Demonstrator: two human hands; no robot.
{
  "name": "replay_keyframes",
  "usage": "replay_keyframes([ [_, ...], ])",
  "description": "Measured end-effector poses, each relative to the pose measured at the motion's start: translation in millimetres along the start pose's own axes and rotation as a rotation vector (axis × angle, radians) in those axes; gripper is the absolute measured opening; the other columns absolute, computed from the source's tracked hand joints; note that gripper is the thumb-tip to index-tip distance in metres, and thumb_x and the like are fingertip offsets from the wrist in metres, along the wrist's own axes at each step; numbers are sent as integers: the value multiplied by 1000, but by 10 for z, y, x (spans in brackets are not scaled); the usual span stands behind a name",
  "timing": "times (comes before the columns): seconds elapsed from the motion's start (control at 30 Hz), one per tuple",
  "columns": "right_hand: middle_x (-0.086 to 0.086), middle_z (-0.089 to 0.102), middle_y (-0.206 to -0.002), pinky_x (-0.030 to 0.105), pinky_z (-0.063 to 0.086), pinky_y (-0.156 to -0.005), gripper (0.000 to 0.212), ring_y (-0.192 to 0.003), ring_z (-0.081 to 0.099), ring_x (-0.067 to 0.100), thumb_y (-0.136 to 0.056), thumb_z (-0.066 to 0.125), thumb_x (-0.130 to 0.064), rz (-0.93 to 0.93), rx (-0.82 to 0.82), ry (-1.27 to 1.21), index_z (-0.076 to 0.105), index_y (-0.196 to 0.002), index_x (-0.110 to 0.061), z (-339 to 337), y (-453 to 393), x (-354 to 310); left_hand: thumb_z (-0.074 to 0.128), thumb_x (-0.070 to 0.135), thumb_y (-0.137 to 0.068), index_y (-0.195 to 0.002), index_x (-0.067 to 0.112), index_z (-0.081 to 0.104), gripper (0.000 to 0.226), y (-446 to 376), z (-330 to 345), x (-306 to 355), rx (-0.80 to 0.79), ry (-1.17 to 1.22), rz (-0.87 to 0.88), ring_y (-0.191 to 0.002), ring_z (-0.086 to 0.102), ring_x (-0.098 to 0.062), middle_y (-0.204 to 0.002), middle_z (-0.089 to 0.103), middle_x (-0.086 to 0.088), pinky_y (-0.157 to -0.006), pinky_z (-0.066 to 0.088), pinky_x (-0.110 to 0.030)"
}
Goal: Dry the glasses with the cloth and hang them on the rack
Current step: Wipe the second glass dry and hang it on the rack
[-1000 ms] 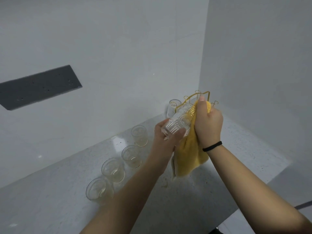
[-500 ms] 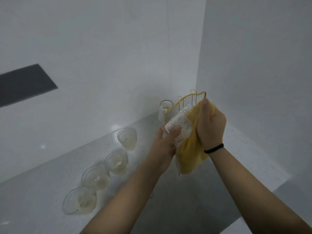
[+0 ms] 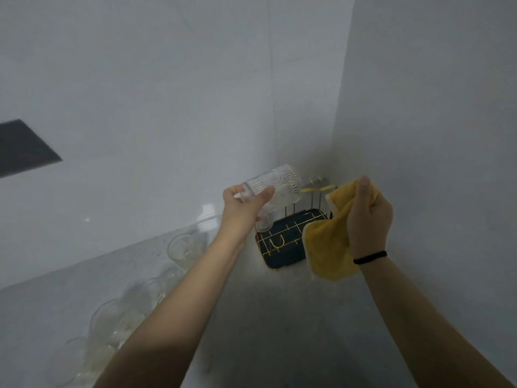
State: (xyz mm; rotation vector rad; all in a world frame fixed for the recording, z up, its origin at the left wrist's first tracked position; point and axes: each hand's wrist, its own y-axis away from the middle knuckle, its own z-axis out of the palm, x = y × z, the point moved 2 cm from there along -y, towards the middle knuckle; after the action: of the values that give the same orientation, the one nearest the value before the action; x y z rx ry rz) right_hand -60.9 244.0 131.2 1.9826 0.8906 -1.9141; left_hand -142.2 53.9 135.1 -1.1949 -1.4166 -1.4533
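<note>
The left hand point(image 3: 246, 204) grips a ribbed glass point(image 3: 275, 184), held tilted above the rack point(image 3: 291, 242) in the counter corner. The right hand point(image 3: 368, 217) clutches the yellow cloth point(image 3: 328, 247), apart from the glass. Invert the glass, align its mouth over a free prong, and lower it slowly. No brand or writing is legible.

No text, label or number seems readable anywhere in this dim, blurred view.

Kitchen corner: stone counter point(image 3: 279, 317), drying rack point(image 3: 282, 247), glasses point(image 3: 183, 247)
</note>
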Motion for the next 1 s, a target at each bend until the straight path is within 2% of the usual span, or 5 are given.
replay_keyframes([
  [0.1,-3,31,-49,8,28,-38,46,-36,37,2,-98,39,-35,21,-54,6,35,-55,-23,80,-162,73,78,35,-81,-130,19,39,64,-254,157,153,84,-180,157,-116,57,-23,-133,52,-7,-88,51,-30],
  [0.2,-3,31,-48,7,31,-37,47,-35,40,0,-99,39,-31,26,-102,-1,34,-54,-21,154,-242,107,76,40,-81,-133,23,48,61,-540,312,228,87,-422,325,-124,53,-20,-139,52,-1,-94,46,-31],
  [0.3,-3,31,-48,7,30,-37,47,-35,40,-1,-99,39,-30,47,-137,-17,35,-53,-20,202,-305,161,71,49,-83,-136,28,49,62,-800,464,266,85,-607,383,-122,54,-22,-136,54,-6,-94,44,-33],
  [0.6,-11,31,-39,7,31,-38,48,-34,38,1,-98,41,-26,76,-168,-97,36,-51,-19,300,-470,328,72,49,-80,-134,29,51,61,-1331,791,135,-50,-936,372,-117,56,-23,-132,58,-4,-85,46,-32],
  [1.0,-1,32,-47,6,33,-38,46,-34,39,0,-98,41,-24,230,-162,-90,38,-54,-12,297,-546,446,80,46,-73,-121,25,51,60,-1639,944,-356,-168,-1020,139,-116,52,-29,-122,59,-1,-94,47,-39],
])
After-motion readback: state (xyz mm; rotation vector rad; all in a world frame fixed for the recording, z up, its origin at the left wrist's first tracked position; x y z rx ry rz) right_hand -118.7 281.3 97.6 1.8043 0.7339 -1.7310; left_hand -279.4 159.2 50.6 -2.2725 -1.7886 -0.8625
